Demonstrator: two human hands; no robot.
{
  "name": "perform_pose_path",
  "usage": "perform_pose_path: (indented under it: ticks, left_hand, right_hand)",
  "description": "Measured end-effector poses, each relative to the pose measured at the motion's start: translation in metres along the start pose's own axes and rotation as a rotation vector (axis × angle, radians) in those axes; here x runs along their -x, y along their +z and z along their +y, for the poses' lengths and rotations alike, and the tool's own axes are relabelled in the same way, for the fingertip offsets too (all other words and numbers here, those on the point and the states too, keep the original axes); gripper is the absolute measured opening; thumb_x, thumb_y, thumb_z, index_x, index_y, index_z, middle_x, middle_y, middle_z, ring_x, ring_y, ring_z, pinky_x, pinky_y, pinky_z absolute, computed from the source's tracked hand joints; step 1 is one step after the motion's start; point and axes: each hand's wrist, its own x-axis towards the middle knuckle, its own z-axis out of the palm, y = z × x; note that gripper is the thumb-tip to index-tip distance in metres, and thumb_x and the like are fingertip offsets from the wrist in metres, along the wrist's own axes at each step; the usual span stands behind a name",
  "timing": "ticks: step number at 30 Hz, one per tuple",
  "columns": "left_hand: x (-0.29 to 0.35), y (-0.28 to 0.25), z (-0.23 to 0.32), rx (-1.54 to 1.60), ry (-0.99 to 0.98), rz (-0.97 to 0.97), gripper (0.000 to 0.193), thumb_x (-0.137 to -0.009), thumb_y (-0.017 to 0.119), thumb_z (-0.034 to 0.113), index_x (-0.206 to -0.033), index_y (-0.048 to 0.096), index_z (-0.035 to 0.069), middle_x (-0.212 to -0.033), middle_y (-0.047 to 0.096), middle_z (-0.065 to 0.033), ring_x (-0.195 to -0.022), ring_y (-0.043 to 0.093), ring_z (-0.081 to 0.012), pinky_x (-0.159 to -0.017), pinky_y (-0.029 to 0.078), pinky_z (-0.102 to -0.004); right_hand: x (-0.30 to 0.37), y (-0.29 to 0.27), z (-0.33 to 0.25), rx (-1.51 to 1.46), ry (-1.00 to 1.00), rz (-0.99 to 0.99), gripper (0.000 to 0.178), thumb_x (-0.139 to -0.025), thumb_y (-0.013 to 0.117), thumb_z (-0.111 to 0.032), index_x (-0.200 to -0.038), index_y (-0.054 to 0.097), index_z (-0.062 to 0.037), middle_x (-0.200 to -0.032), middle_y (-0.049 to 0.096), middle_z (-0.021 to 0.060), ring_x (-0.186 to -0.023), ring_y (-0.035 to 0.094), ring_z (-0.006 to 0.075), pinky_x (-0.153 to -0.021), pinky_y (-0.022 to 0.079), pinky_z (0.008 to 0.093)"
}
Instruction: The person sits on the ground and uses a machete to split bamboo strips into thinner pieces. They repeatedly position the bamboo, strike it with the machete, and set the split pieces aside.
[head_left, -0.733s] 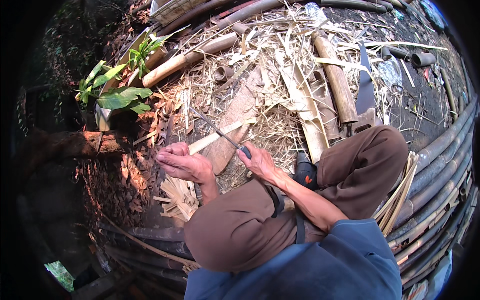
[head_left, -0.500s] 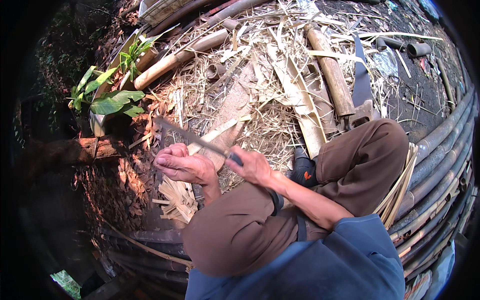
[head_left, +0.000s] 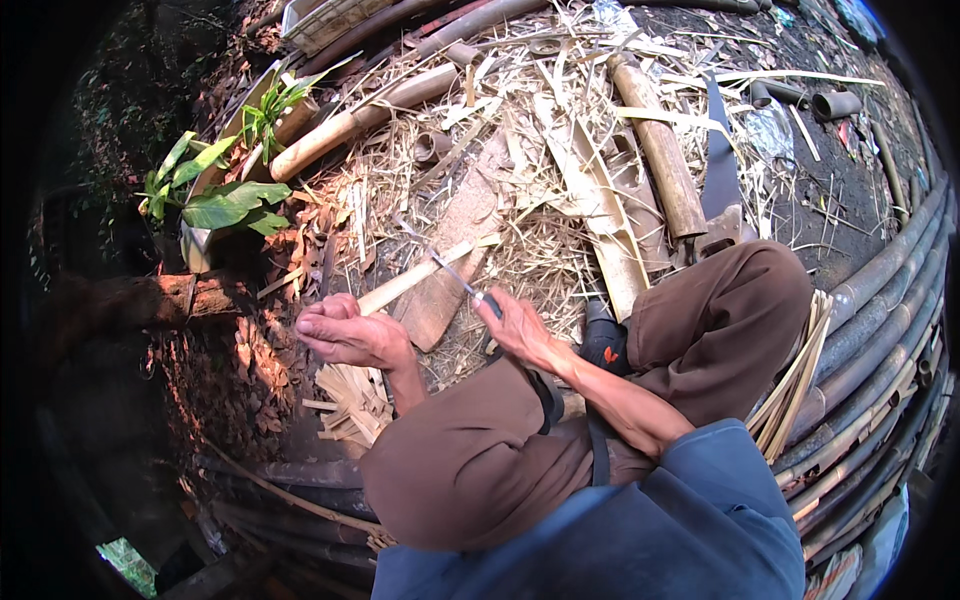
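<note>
My left hand (head_left: 350,333) is closed around the near end of a pale bamboo strip (head_left: 400,285), which points away to the right. In my right hand (head_left: 520,328) is the dark handle of a knife (head_left: 462,281). Its thin blade slants up and to the left, crossing the strip partway along. Whether the edge touches the strip, I cannot tell. Beneath the strip's far part lies a flat wooden board (head_left: 440,310) on the ground. A bundle of split bamboo strips (head_left: 355,400) rests just below my left hand.
Pale shavings (head_left: 545,260) cover the ground ahead. A split bamboo length (head_left: 600,220), a round bamboo pole (head_left: 660,150) and a saw (head_left: 720,155) lie at the far right. Dark poles (head_left: 880,330) are stacked along the right side. A leafy plant (head_left: 225,200) grows at the left.
The knife has swung away from above my left hand, up and to the right, so more of the strip shows. My left hand has shifted slightly left, still gripping it.
</note>
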Motion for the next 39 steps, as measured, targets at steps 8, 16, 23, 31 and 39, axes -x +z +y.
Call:
perform_pose_path:
  ticks: [8,16,23,31,39]
  left_hand:
    - [0.004,0.006,0.002,-0.022,-0.020,0.065,0.036,-0.108,0.037,0.031,-0.081,0.037,0.007,-0.062,0.027,0.0035,-0.052,0.024,-0.0084,-0.047,0.023,-0.0260]
    - [0.002,-0.011,-0.003,0.054,-0.069,0.003,0.036,-0.107,0.039,0.034,-0.079,0.035,0.010,-0.062,0.024,0.0047,-0.054,0.023,-0.0068,-0.050,0.023,-0.0258]
    - [-0.001,-0.035,0.024,0.673,-0.632,0.039,0.061,-0.098,0.040,0.060,-0.111,0.055,0.003,-0.077,0.055,-0.0032,-0.080,0.052,-0.0144,-0.075,0.040,-0.0268]
    - [0.047,-0.125,-0.113,1.083,-1.877,-0.435,0.029,-0.097,0.060,0.019,-0.114,0.052,-0.002,-0.105,0.059,-0.0171,-0.093,0.058,-0.0202,-0.084,0.051,-0.0354]
    - [0.001,-0.056,-0.089,0.309,-0.833,-0.464,0.048,-0.099,0.059,0.022,-0.138,0.037,0.006,-0.111,0.062,-0.0148,-0.099,0.065,-0.0246,-0.089,0.053,-0.0381]
  right_hand:
    - [0.004,0.001,0.058,0.161,0.023,0.106,0.036,-0.098,0.052,-0.041,-0.103,0.052,-0.0052,-0.062,0.059,0.0249,-0.066,0.063,0.0469,-0.058,0.048,0.0546]
    - [0.004,-0.008,0.082,0.252,0.120,0.090,0.045,-0.098,0.048,-0.045,-0.111,0.052,-0.0030,-0.084,0.064,0.0329,-0.087,0.063,0.0515,-0.076,0.049,0.0573]
    - [0.005,-0.020,0.094,0.226,0.190,0.013,0.058,-0.095,0.048,-0.054,-0.109,0.057,0.0018,-0.101,0.063,0.0348,-0.100,0.060,0.0508,-0.087,0.046,0.0532]
    - [0.005,-0.008,0.094,0.099,0.191,0.039,0.066,-0.094,0.045,-0.059,-0.103,0.060,0.0042,-0.094,0.064,0.0256,-0.093,0.061,0.0396,-0.084,0.046,0.0450]
    - [0.012,-0.027,0.079,0.048,0.295,0.008,0.072,-0.092,0.048,-0.062,-0.115,0.061,0.0046,-0.091,0.067,0.0237,-0.089,0.065,0.0351,-0.081,0.048,0.0430]
